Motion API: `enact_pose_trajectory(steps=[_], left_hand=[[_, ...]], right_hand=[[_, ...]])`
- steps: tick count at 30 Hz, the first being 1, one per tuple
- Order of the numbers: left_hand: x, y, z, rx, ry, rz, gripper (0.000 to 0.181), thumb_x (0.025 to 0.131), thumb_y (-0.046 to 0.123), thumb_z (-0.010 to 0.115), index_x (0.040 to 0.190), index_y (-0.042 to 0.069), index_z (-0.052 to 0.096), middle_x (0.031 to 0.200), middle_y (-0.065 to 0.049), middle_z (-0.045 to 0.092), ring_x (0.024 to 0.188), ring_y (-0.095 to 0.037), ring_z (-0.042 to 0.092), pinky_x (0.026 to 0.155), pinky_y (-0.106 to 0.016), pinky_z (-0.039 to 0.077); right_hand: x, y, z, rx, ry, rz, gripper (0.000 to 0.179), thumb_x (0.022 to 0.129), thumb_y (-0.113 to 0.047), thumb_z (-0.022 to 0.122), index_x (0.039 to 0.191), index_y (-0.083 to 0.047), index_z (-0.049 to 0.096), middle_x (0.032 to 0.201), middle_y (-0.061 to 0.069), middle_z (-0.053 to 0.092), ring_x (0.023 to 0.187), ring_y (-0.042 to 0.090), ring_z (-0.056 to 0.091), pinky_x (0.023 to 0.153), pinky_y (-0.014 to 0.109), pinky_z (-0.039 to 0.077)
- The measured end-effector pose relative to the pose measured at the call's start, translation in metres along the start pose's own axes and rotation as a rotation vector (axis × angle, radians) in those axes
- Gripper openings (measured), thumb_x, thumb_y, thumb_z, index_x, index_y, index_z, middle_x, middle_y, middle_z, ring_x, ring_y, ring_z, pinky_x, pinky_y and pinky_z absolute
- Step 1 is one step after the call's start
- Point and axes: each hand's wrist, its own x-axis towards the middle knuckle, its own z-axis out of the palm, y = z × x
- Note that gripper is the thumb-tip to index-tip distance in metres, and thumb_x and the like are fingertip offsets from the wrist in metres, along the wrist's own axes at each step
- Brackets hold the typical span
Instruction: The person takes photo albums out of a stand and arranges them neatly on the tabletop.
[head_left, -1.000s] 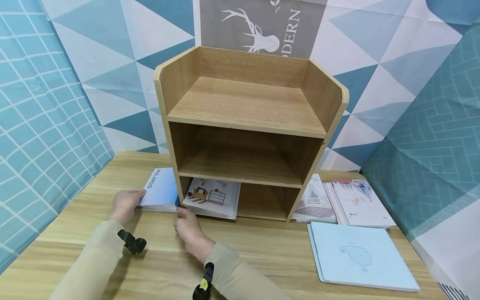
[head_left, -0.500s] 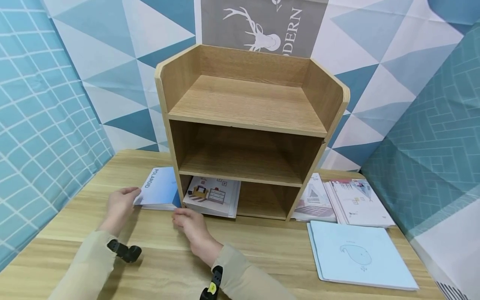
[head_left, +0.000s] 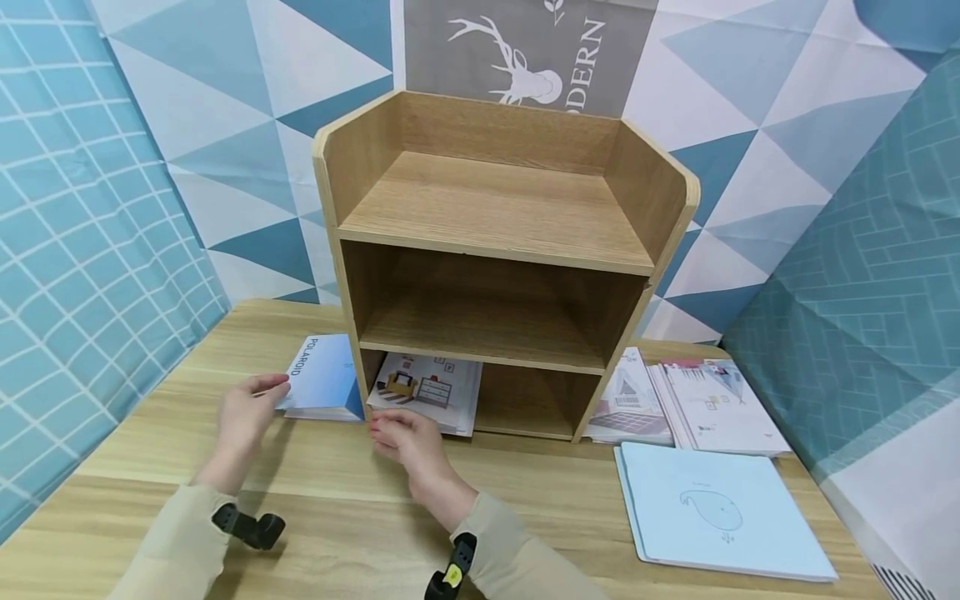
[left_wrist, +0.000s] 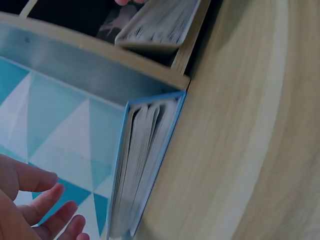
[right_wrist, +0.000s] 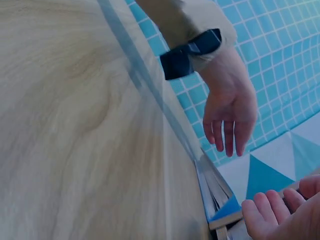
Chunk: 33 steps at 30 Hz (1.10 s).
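Observation:
A blue photo album (head_left: 324,377) marked POLAROID lies on the table, against the left side of a wooden desk shelf (head_left: 487,357). My left hand (head_left: 246,417) hovers at the album's left edge. In the left wrist view the fingers of that hand (left_wrist: 40,210) are loosely spread, with nothing between them, beside the album's page edges (left_wrist: 145,160). My right hand (head_left: 420,458) is at the shelf's lower front left corner, just before a white album (head_left: 427,390) in the bottom compartment. The right wrist view shows my right hand (right_wrist: 280,215) with relaxed, slightly bent fingers holding nothing.
Right of the shelf lie a white book (head_left: 628,400) and pink-and-white books (head_left: 720,408). Nearer me is a pale blue book (head_left: 720,512) with a whale drawing. Patterned cloth walls (head_left: 90,233) enclose the table at the back and sides.
My right hand has moved right, from beside the blue album to in front of the white one. My left hand drew back slightly left, then returned near the blue album's edge.

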Motion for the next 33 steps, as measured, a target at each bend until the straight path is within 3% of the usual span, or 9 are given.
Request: enact_pose_trajectory(steps=[4, 6, 10, 15, 17, 23, 29, 33], left_hand=[[-0.008, 0.006, 0.004, -0.006, 0.039, 0.028, 0.037, 0.089, 0.022, 0.053, 0.117, -0.002, 0.057, 0.121, -0.021, 0.054, 0.077, 0.006, 0.045, 0.061, -0.014, 0.041], [-0.012, 0.009, 0.007, -0.010, 0.044, 0.050, 0.035, 0.089, 0.021, 0.054, 0.116, -0.002, 0.058, 0.119, -0.021, 0.055, 0.074, 0.011, 0.042, 0.061, -0.013, 0.040], [-0.018, 0.014, 0.013, -0.011, 0.006, 0.079, 0.036, 0.090, 0.023, 0.054, 0.116, -0.002, 0.058, 0.119, -0.020, 0.056, 0.081, 0.006, 0.044, 0.068, -0.015, 0.039], [-0.024, 0.018, 0.023, -0.009, -0.035, 0.095, 0.037, 0.090, 0.025, 0.055, 0.115, -0.002, 0.058, 0.116, -0.020, 0.057, 0.086, -0.001, 0.047, 0.070, -0.015, 0.039], [-0.026, 0.020, 0.026, 0.000, -0.040, 0.106, 0.036, 0.090, 0.025, 0.056, 0.113, -0.002, 0.059, 0.114, -0.020, 0.058, 0.084, 0.000, 0.048, 0.070, -0.015, 0.040], [-0.030, 0.026, 0.035, -0.054, -0.086, 0.133, 0.034, 0.090, 0.021, 0.055, 0.112, -0.005, 0.057, 0.104, -0.018, 0.062, 0.073, -0.002, 0.055, 0.065, -0.013, 0.044], [-0.034, 0.030, 0.042, -0.102, -0.134, 0.126, 0.035, 0.091, 0.020, 0.054, 0.112, -0.008, 0.054, 0.107, -0.021, 0.059, 0.074, -0.007, 0.059, 0.067, -0.012, 0.046], [-0.036, 0.031, 0.048, -0.114, -0.166, 0.111, 0.034, 0.092, 0.020, 0.053, 0.110, -0.009, 0.053, 0.105, -0.022, 0.058, 0.074, -0.009, 0.060, 0.070, -0.016, 0.048]], right_hand=[[0.000, -0.004, -0.009, -0.003, 0.034, -0.013, 0.025, 0.086, -0.006, 0.056, 0.106, 0.009, 0.060, 0.107, 0.025, 0.061, 0.095, 0.028, 0.063, 0.087, 0.040, 0.049], [0.001, -0.006, -0.014, 0.000, 0.056, -0.020, 0.025, 0.085, -0.004, 0.057, 0.106, 0.009, 0.060, 0.105, 0.023, 0.062, 0.089, 0.025, 0.064, 0.085, 0.040, 0.050], [0.002, -0.009, -0.022, -0.009, 0.099, -0.046, 0.025, 0.084, -0.003, 0.058, 0.106, 0.009, 0.060, 0.103, 0.020, 0.063, 0.086, 0.021, 0.064, 0.082, 0.037, 0.052], [0.004, -0.011, -0.029, -0.023, 0.144, -0.101, 0.025, 0.086, -0.003, 0.058, 0.107, 0.009, 0.059, 0.104, 0.022, 0.062, 0.091, 0.025, 0.063, 0.082, 0.035, 0.052], [0.004, -0.011, -0.031, -0.033, 0.169, -0.116, 0.025, 0.085, -0.003, 0.058, 0.106, 0.010, 0.059, 0.099, 0.023, 0.062, 0.082, 0.023, 0.064, 0.077, 0.034, 0.053], [0.007, -0.014, -0.044, -0.138, 0.264, -0.137, 0.021, 0.083, -0.003, 0.061, 0.101, 0.008, 0.061, 0.073, 0.003, 0.055, 0.055, 0.011, 0.052, 0.056, 0.025, 0.050], [0.008, -0.013, -0.056, -0.280, 0.348, -0.219, 0.019, 0.079, -0.005, 0.065, 0.095, 0.005, 0.064, 0.074, 0.002, 0.055, 0.058, 0.008, 0.049, 0.053, 0.020, 0.046], [0.011, -0.011, -0.063, -0.410, 0.412, -0.224, 0.020, 0.077, -0.009, 0.068, 0.095, 0.000, 0.065, 0.080, 0.005, 0.059, 0.066, 0.009, 0.051, 0.056, 0.019, 0.044]])
